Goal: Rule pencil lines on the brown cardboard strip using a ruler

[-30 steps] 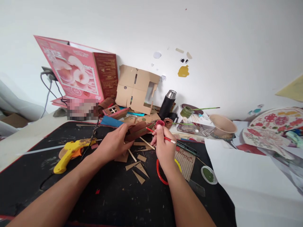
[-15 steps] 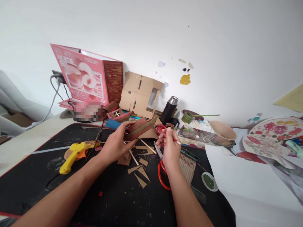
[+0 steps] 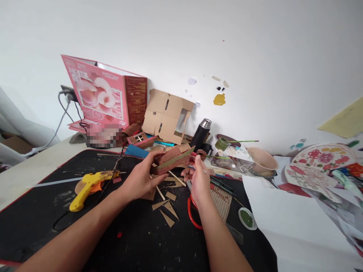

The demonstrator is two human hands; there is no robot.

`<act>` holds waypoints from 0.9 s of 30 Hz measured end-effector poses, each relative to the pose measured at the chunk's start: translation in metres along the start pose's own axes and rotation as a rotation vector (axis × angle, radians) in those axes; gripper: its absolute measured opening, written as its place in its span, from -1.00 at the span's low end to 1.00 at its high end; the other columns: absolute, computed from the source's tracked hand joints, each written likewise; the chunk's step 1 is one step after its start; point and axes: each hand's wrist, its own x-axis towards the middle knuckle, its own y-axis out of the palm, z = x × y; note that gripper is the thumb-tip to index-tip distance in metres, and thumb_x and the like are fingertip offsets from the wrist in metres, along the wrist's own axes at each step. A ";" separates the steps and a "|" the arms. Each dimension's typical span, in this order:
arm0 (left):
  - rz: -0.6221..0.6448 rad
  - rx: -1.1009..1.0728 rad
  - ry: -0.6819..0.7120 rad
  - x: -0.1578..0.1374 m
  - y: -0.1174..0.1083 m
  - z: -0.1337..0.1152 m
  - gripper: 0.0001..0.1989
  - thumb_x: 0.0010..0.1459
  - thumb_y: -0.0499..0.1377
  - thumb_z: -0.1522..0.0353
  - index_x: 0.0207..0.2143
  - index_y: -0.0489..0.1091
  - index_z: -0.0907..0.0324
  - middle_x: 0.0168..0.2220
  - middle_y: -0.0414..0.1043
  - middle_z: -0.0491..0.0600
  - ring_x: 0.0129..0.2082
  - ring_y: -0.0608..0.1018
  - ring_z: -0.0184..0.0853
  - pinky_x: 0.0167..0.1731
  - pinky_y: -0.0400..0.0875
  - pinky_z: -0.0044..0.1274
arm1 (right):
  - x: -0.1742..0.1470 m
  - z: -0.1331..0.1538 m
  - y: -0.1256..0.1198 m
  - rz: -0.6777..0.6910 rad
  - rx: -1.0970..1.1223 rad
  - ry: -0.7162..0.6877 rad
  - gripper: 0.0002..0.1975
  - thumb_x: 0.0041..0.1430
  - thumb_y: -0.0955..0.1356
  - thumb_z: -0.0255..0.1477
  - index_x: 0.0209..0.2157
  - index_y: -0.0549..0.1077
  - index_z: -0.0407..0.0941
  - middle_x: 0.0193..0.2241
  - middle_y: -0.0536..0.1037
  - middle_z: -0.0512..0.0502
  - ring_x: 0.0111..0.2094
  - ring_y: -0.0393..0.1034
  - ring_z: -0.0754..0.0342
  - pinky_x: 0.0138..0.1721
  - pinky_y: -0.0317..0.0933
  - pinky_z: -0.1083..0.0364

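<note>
My left hand (image 3: 144,172) grips a reddish-brown painted cardboard piece (image 3: 171,160), tilted above the mat, with a green strip along one edge. Close to that piece's right end, my right hand (image 3: 200,177) is closed around a thin paintbrush (image 3: 204,172); only bits of it show, and its tip is hard to make out. Under the right wrist lie red-handled scissors (image 3: 190,213), partly hidden. Small cardboard offcuts (image 3: 167,219) and thin wooden sticks (image 3: 160,193) are scattered below the hands.
A yellow glue gun (image 3: 89,189) lies left on the black mat (image 3: 136,241). To the right sit a lid of green paint (image 3: 247,218), white paper (image 3: 286,211) and a bowl (image 3: 262,160). Behind stand a black thermos (image 3: 200,136), a green paint jar (image 3: 221,143) and a pink box (image 3: 104,92).
The cardboard piece has shifted slightly right and down, its right end now closer to my right hand. My right hand has moved a little left, and the view has shifted slightly.
</note>
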 end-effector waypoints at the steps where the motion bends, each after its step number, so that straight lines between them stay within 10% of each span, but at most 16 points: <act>1: 0.003 -0.002 0.004 0.000 0.000 0.000 -0.38 0.32 0.33 0.17 0.35 0.24 0.03 0.28 0.52 0.13 0.21 0.62 -0.07 0.15 0.57 -0.29 | 0.000 -0.001 0.000 0.003 0.000 0.011 -0.22 -0.04 0.57 0.31 -0.16 0.60 -0.12 -0.33 0.68 -0.06 -0.64 0.46 0.17 -0.72 0.15 0.22; 27: 0.063 0.120 0.023 0.003 -0.004 -0.004 -0.30 0.22 0.38 0.31 0.35 0.25 -0.04 0.28 0.53 0.04 0.11 0.69 -0.12 0.10 0.62 -0.33 | 0.002 -0.010 -0.005 0.089 -0.017 0.040 -0.34 0.02 0.59 0.23 -0.27 0.55 -0.09 -0.45 0.64 -0.02 -0.62 0.43 0.14 -0.70 0.15 0.21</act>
